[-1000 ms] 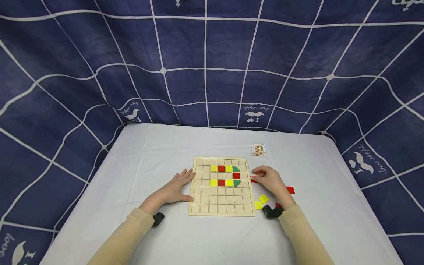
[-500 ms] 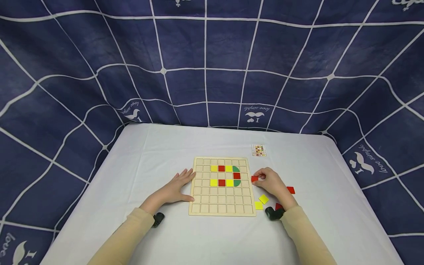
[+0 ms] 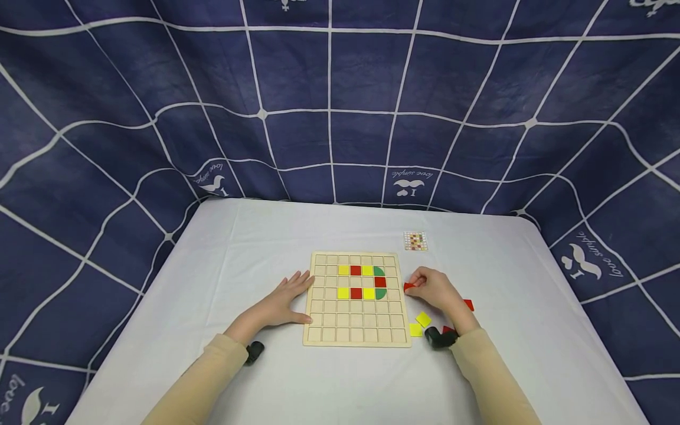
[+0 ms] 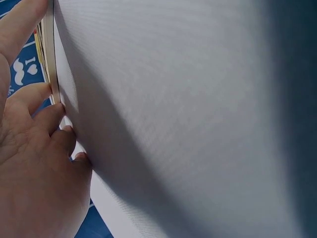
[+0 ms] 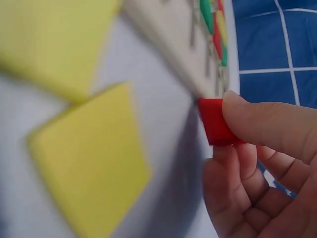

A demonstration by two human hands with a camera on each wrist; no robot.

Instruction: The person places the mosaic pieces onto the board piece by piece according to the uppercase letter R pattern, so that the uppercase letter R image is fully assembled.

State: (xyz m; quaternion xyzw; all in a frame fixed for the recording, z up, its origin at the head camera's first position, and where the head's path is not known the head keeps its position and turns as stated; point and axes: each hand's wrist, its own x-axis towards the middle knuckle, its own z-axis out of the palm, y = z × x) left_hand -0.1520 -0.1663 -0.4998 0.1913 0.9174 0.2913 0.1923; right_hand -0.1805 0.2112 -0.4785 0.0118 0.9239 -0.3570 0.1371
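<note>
A wooden grid board (image 3: 336, 321) lies on the white table, with yellow and red squares and two green quarter-round tiles set in its upper cells. My left hand (image 3: 280, 300) is spread at the board's left side, its thumb and fingertips touching the edge. In the left wrist view the fingers (image 4: 39, 96) meet that edge. Just off the board's right edge, my right hand (image 3: 434, 288) pinches a red square tile (image 5: 214, 121) between thumb and fingers; it is tilted up in the right wrist view.
Two yellow tiles (image 3: 423, 319) lie near the board's lower right. One red tile (image 3: 468, 304) is right of the right wrist, and another red piece (image 3: 447, 329) is partly hidden by the wrist camera. Beyond the board lies a small printed pattern card (image 3: 415, 241).
My right hand has drawn the red tile slightly away from the board's edge and tipped it up from lying flat. The left hand stays put.
</note>
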